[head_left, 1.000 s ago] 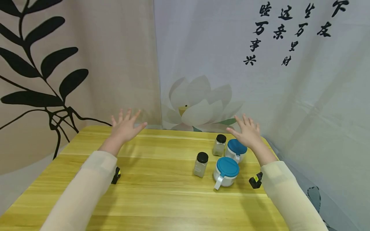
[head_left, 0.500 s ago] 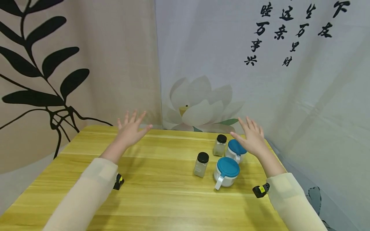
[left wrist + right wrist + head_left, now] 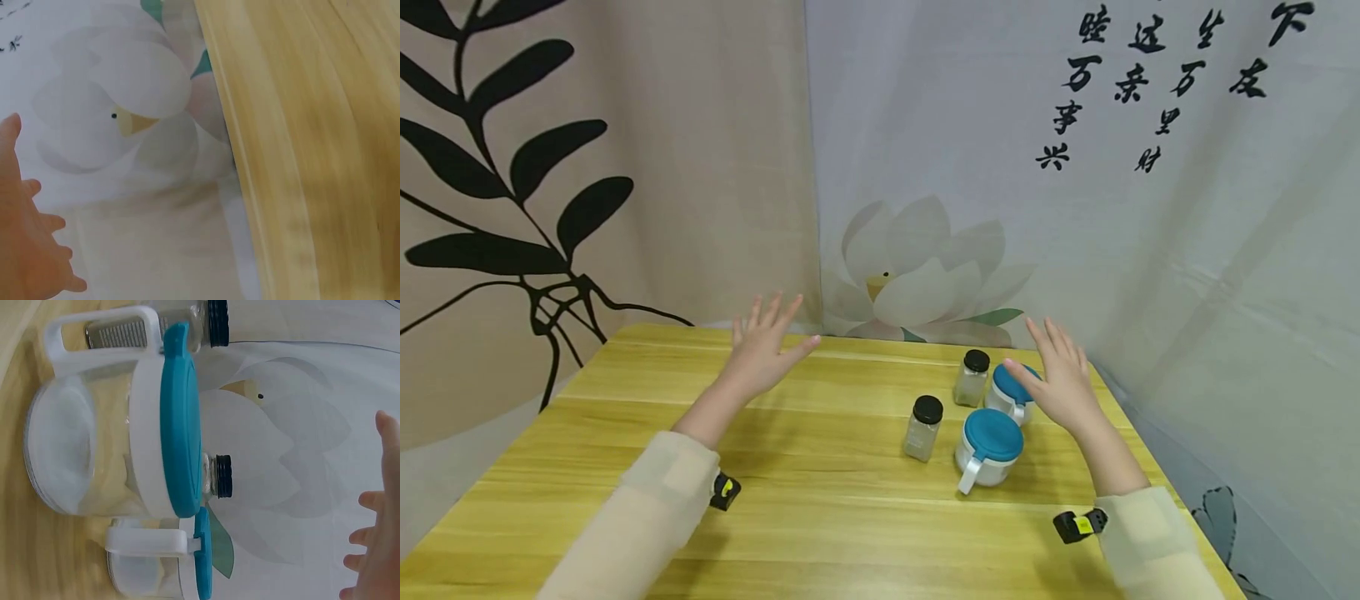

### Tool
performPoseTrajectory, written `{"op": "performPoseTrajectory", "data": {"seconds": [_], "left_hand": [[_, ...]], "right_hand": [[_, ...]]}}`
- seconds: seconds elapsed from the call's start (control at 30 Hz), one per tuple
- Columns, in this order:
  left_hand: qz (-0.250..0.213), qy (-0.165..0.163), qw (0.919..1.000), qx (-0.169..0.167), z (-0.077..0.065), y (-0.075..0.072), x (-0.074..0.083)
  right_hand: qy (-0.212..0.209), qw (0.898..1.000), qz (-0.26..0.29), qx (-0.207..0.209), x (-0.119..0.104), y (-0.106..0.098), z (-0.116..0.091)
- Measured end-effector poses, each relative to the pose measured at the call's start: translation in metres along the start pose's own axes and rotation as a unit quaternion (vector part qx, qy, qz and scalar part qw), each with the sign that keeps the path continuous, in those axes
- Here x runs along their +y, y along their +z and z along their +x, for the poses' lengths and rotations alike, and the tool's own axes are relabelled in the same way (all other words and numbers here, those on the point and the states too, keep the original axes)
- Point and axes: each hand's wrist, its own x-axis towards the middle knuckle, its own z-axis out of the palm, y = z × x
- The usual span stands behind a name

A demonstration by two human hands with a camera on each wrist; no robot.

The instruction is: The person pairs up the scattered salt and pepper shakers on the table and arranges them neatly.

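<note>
My left grip (image 3: 763, 357) and right grip (image 3: 1064, 385) hang spread, empty; near the right, square glass jars (image 3: 921, 437) and round blue-lidded pots (image 3: 112, 437), see-through in the right wrist view, share the grained bench (image 3: 820, 533).

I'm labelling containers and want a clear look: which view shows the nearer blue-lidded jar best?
The right wrist view: there the nearer blue-lidded jar appears large and side-on, its blue lid and white handle clear. The head view shows it smaller, from above; the left wrist view doesn't show it.

This is a cloth-screened nook, shown by printed hangings (image 3: 925, 108) around a wood-grain tabletop (image 3: 820, 542).
</note>
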Motion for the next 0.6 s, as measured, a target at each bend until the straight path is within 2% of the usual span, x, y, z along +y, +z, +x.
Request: {"op": "performPoseTrajectory", "data": {"seconds": [0.2,0.6], "left_hand": [[-0.027,0.014,0.9995,0.010,-0.005,0.007,0.008],[-0.084,0.022,0.9960,0.022,-0.013,0.019,0.020]], "right_hand": [[0.005,0.999,0.031,0.012,-0.001,0.003,-0.010],[0.012,0.995,0.086,0.047,-0.007,0.011,-0.026]]}}
